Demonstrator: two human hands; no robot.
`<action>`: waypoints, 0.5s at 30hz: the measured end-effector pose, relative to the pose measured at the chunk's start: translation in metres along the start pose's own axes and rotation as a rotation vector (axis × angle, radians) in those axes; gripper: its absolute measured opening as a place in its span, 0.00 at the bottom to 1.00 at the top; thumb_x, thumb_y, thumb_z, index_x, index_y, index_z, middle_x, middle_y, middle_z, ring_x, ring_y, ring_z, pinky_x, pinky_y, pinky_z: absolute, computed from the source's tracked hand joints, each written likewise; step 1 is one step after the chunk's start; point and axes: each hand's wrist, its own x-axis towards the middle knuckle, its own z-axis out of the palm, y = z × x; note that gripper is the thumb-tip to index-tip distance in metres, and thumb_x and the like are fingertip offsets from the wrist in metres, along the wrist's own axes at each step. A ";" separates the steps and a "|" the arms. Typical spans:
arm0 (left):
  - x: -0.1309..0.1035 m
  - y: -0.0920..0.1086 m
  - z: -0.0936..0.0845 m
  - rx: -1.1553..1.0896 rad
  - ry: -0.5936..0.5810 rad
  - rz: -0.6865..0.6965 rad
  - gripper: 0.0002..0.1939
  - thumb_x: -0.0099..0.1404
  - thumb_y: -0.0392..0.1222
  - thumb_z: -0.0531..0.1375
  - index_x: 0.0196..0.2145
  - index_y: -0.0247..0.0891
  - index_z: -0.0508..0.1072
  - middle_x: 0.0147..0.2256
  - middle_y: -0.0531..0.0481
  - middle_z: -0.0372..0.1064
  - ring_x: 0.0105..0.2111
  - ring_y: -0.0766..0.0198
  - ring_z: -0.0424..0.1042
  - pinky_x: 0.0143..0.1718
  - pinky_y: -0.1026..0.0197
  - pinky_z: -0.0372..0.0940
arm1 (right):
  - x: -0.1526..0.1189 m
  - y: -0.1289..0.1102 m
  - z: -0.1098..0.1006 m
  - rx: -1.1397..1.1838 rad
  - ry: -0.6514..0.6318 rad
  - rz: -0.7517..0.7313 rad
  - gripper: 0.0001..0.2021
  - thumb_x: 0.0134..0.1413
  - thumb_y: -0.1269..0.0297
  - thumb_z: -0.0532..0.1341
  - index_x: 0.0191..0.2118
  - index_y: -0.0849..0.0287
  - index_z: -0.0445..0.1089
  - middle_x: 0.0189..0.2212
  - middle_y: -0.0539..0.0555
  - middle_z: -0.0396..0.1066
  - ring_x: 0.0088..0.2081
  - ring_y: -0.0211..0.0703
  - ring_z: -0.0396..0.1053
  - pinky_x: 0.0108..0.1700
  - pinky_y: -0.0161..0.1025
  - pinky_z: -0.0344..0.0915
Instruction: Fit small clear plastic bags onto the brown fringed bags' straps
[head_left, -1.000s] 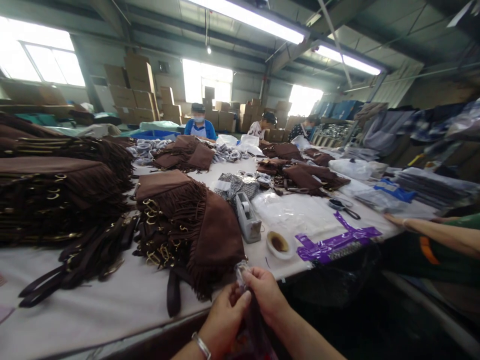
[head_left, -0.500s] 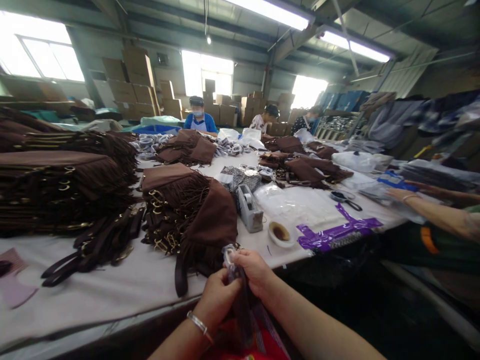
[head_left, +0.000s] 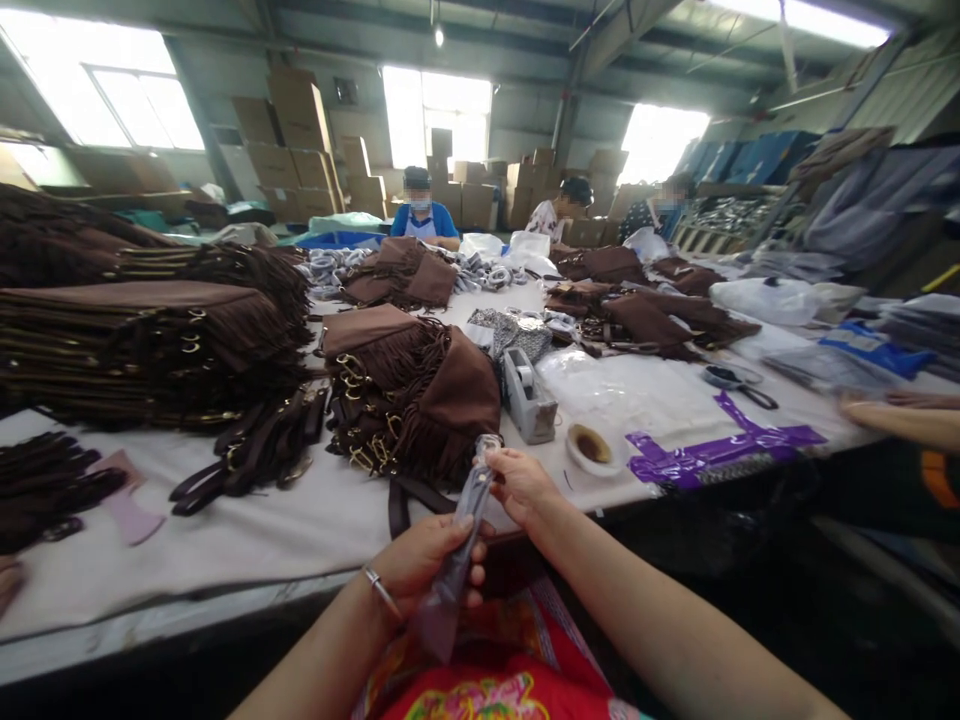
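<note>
A strap in a clear plastic sleeve (head_left: 455, 575) slants across my lap at the table's front edge, its metal end uppermost. My left hand (head_left: 431, 560) is wrapped round the middle of it. With thumb and fingers pinched, my right hand (head_left: 517, 484) holds its upper end. Just beyond lies a pile of brown fringed bags (head_left: 457, 390) with gold-coloured clasps. A grey tape dispenser (head_left: 529, 397) stands to the right of that pile, and a roll of tape (head_left: 589, 448) lies near the table edge.
Tall stacks of brown bags (head_left: 150, 345) and dark straps (head_left: 259, 445) cover the left. Purple tape (head_left: 720, 440) crosses plastic at the right. A co-worker's arm (head_left: 904, 420) reaches in there. People sit across the table (head_left: 300, 540).
The sleeved strap is now held farther out and shows more of its length. My left hand has shifted down along it. The view has turned, and a hand shows at the far left edge.
</note>
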 end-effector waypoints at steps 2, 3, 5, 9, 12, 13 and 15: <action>0.001 0.004 0.000 0.012 0.032 -0.018 0.14 0.64 0.47 0.60 0.39 0.31 0.71 0.27 0.52 0.66 0.23 0.68 0.70 0.23 0.61 0.73 | 0.000 0.003 0.001 0.009 0.034 -0.017 0.11 0.40 0.66 0.69 0.27 0.61 0.66 0.23 0.51 0.72 0.22 0.35 0.67 0.20 0.28 0.59; 0.003 0.007 0.001 0.028 0.058 -0.013 0.14 0.64 0.47 0.59 0.38 0.31 0.71 0.27 0.52 0.65 0.23 0.69 0.69 0.23 0.61 0.73 | 0.000 0.004 0.003 0.011 0.045 -0.026 0.11 0.39 0.66 0.69 0.26 0.61 0.65 0.23 0.51 0.72 0.22 0.35 0.67 0.19 0.28 0.59; 0.009 0.014 0.002 0.061 0.114 0.015 0.13 0.64 0.47 0.59 0.36 0.31 0.71 0.25 0.54 0.63 0.21 0.71 0.67 0.22 0.63 0.73 | -0.001 0.009 0.005 0.011 0.060 -0.046 0.12 0.37 0.66 0.70 0.26 0.60 0.65 0.22 0.50 0.71 0.21 0.34 0.66 0.19 0.29 0.60; 0.025 0.023 0.001 0.096 0.163 0.058 0.12 0.63 0.47 0.60 0.34 0.33 0.70 0.24 0.55 0.61 0.20 0.73 0.64 0.23 0.64 0.72 | -0.004 0.017 0.009 0.002 0.057 -0.075 0.14 0.34 0.65 0.71 0.25 0.61 0.65 0.18 0.47 0.68 0.18 0.32 0.63 0.18 0.29 0.59; 0.035 0.022 0.001 0.121 0.170 0.062 0.13 0.62 0.48 0.61 0.33 0.34 0.68 0.24 0.56 0.60 0.20 0.73 0.62 0.22 0.65 0.69 | -0.006 0.017 0.008 -0.004 0.034 -0.083 0.14 0.33 0.64 0.71 0.24 0.61 0.65 0.18 0.47 0.69 0.18 0.32 0.63 0.18 0.29 0.57; 0.036 0.021 0.001 0.129 0.170 0.059 0.13 0.61 0.49 0.61 0.32 0.35 0.67 0.23 0.57 0.59 0.19 0.74 0.60 0.21 0.67 0.67 | -0.007 0.016 0.007 -0.005 0.022 -0.079 0.14 0.34 0.64 0.71 0.24 0.61 0.65 0.18 0.47 0.68 0.18 0.32 0.63 0.18 0.29 0.57; 0.037 0.019 0.003 0.148 0.164 0.050 0.15 0.61 0.51 0.61 0.32 0.36 0.66 0.22 0.59 0.56 0.16 0.77 0.54 0.16 0.72 0.59 | -0.009 0.014 0.005 -0.002 -0.008 -0.058 0.14 0.35 0.64 0.71 0.24 0.61 0.65 0.17 0.48 0.68 0.18 0.33 0.63 0.18 0.30 0.58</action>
